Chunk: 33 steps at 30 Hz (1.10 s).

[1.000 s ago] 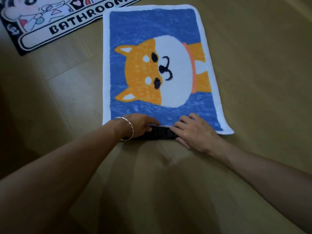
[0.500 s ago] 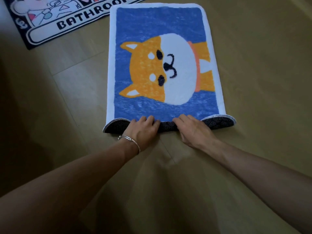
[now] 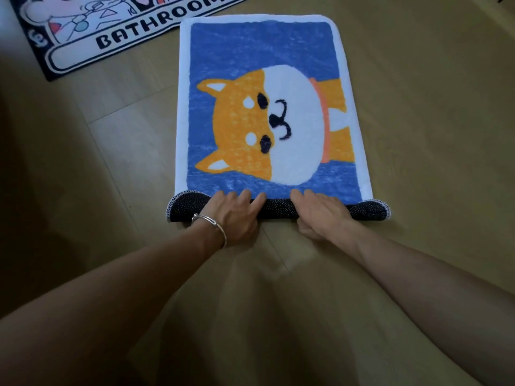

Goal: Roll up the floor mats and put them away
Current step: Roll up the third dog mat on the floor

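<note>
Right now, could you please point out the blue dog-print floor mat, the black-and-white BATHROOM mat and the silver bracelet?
blue dog-print floor mat (image 3: 262,45), head view, blue pile above the dog.
black-and-white BATHROOM mat (image 3: 83,55), head view, white band under the lettering.
silver bracelet (image 3: 213,223), head view, band across the left wrist.

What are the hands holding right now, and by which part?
Both the left hand and right hand grip the dog mat by its rolled near edge, either side of centre.
</note>
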Motion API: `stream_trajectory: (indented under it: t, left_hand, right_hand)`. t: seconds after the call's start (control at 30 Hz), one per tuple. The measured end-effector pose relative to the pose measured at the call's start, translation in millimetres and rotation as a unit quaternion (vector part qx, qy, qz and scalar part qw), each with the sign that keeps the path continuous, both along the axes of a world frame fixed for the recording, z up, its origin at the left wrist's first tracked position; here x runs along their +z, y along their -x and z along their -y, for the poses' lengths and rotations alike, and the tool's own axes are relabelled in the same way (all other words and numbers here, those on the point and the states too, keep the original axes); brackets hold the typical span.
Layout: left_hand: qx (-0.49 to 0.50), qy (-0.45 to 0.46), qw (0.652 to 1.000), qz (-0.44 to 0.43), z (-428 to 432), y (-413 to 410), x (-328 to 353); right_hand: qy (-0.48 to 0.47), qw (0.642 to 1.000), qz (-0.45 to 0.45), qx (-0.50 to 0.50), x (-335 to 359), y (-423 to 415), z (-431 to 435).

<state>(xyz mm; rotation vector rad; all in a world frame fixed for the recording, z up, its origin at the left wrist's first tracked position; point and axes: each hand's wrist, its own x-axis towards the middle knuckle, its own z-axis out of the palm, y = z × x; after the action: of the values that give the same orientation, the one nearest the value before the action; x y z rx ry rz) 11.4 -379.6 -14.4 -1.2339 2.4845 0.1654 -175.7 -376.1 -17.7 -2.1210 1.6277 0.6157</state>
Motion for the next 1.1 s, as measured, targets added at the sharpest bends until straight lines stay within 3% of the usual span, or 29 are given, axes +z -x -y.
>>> stream_trajectory:
  t: [0.23,0.5,0.57,0.7,0.8,1.0,1.1]
  left_hand:
    - [0.046,0.017,0.995,0.085,-4.0,4.6,-7.7]
    - [0.054,-0.147,0.987,0.044,7.6,4.5,3.7]
    - [0.033,-0.124,0.991,0.042,1.4,1.6,4.8]
    - [-0.047,0.015,0.998,0.026,-16.9,-7.6,-3.6]
    - [0.025,-0.021,0.999,0.022,-19.8,-5.6,-8.3]
    - [0.030,-0.136,0.990,0.018,-1.4,-2.7,-4.6]
    - [0.020,-0.159,0.987,0.011,2.1,-4.3,2.1]
  right_hand:
    - [-0.057,0.998,0.022,-0.014,10.1,-8.7,1.4]
    - [0.001,1.000,-0.014,0.000,1.1,-13.5,-18.9]
    - [-0.034,0.999,0.000,-0.019,1.4,-11.6,-18.3]
    - [-0.116,0.992,0.028,-0.041,11.4,-10.0,-6.6]
    - [-0.155,0.987,0.018,-0.032,16.7,-14.9,-2.2]
    - [0.051,0.996,0.003,0.080,6.3,-11.2,-30.3]
    - [0.046,0.997,-0.010,0.061,2.7,-12.9,-32.0]
